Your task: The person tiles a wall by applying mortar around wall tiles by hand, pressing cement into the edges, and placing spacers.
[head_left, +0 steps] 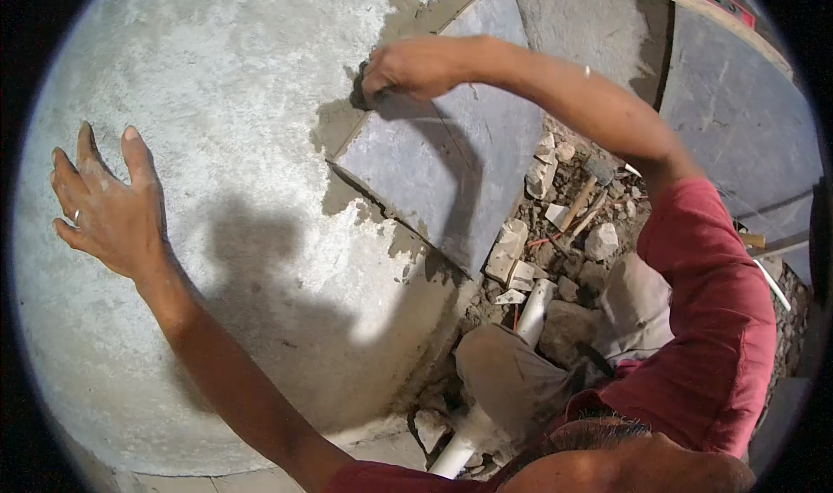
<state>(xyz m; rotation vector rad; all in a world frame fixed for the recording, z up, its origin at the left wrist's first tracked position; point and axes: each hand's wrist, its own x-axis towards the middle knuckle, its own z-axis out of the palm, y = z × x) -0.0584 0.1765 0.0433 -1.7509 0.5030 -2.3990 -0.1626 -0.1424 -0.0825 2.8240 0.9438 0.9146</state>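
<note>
Attire: red short-sleeved shirt, pale trousers, one ring.
The shirt (720,319) is plain red cloth, creased along the right sleeve (690,233), which ends near the elbow; the left sleeve (382,478) shows darker, at the bottom edge of the view. The trousers (503,367) are grey-beige, wrinkled and marked as if dusty at the knees. A slim, silvery ring (76,217) sits on a finger of the left hand (113,207). Both forearms are uncovered; the right hand (412,68) is ungloved.
</note>
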